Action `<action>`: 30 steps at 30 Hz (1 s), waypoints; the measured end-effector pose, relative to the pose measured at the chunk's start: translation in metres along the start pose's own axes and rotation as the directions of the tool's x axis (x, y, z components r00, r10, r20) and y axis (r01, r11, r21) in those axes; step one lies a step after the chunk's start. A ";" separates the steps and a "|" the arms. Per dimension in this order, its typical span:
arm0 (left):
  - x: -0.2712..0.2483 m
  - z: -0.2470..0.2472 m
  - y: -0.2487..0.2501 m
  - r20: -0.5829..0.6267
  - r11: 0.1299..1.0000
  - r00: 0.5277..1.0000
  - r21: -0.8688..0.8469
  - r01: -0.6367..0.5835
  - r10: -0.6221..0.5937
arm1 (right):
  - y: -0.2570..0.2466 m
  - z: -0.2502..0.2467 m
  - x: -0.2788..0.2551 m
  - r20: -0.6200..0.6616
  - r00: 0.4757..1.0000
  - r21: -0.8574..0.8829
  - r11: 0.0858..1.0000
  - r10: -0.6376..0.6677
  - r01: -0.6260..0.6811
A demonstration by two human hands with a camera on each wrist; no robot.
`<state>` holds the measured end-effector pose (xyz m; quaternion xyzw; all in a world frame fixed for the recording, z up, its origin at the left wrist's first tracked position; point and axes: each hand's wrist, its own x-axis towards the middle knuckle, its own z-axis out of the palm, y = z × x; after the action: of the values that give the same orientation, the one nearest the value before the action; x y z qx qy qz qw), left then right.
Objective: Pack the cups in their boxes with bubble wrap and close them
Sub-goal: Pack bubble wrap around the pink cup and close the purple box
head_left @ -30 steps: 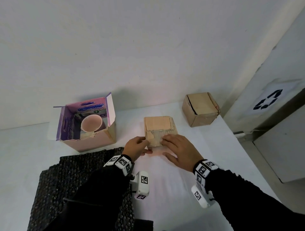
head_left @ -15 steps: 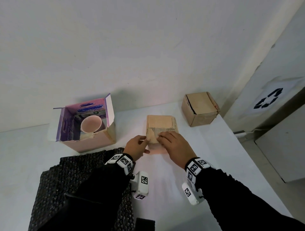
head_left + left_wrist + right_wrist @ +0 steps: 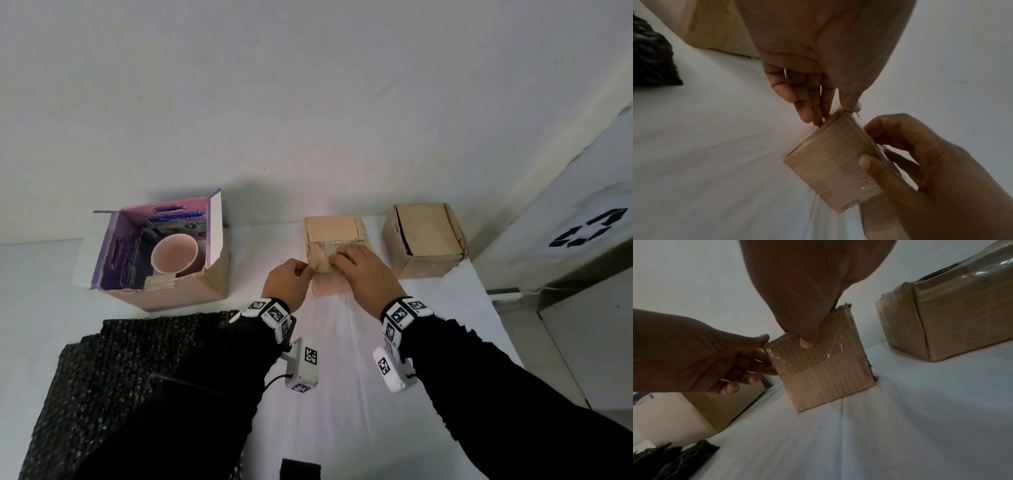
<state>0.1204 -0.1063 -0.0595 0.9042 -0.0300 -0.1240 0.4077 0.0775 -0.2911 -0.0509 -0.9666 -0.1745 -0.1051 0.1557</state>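
at table centre, both hands (image 3: 289, 286) (image 3: 364, 279) pinch taped brown box (image 3: 334, 236); no legible print.

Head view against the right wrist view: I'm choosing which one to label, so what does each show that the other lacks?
Only the head view shows the pink cup standing in the open purple box, and the recycling sign.

Only the right wrist view shows the shiny clear tape on the near face of the small cardboard box.

Both show the left hand and right hand on that box, the second closed box and the black bubble wrap.
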 end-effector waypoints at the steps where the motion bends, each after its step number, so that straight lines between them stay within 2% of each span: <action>1: 0.003 -0.003 0.001 -0.001 1.000 1.000 -0.007 -0.001 0.001 | 0.001 0.001 0.003 -0.011 1.000 0.008 1.000 0.006 -0.005; 8: -0.014 -0.028 -0.012 -0.060 0.999 0.998 0.029 -0.014 0.015 | -0.005 0.004 0.010 -0.051 0.998 -0.046 0.998 0.033 -0.036; 11: -0.035 -0.046 -0.031 -0.070 0.999 0.998 0.038 -0.004 0.006 | -0.029 0.000 0.014 -0.078 0.995 -0.086 0.994 0.066 -0.073; 13: -0.051 -0.063 -0.045 -0.074 0.999 0.997 0.048 -0.006 0.009 | -0.057 0.002 0.015 -0.059 0.997 -0.029 0.999 0.043 -0.045; 18: -0.093 -0.119 -0.099 -0.042 0.985 0.999 0.169 -0.020 0.027 | -0.150 0.030 0.011 0.114 0.993 0.232 0.973 -0.028 0.001; 22: -0.128 -0.168 -0.158 -0.052 0.945 0.998 0.322 0.053 -0.038 | -0.225 0.063 -0.001 0.246 0.965 0.309 0.951 -0.091 0.011; 24: -0.143 -0.188 -0.190 -0.047 0.914 0.996 0.395 0.090 -0.078 | -0.253 0.080 -0.009 0.364 0.927 0.255 0.967 -0.095 0.000; 27: -0.162 -0.204 -0.231 0.070 0.846 0.989 0.528 0.072 -0.128 | -0.281 0.103 -0.019 0.532 0.847 0.079 0.994 0.024 -0.078; 28: -0.167 -0.207 -0.239 0.121 0.845 0.985 0.533 0.039 -0.121 | -0.287 0.109 -0.021 0.544 0.837 0.027 0.996 0.060 -0.090; 30: -0.174 -0.209 -0.251 0.202 0.858 0.977 0.512 -0.049 -0.065 | -0.296 0.119 -0.024 0.512 0.851 -0.040 0.993 0.118 -0.113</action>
<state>-0.0079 0.2401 -0.0786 0.9617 -0.1014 -0.2092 0.1455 -0.0359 0.0049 -0.0890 -0.9690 -0.1507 0.1649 0.1054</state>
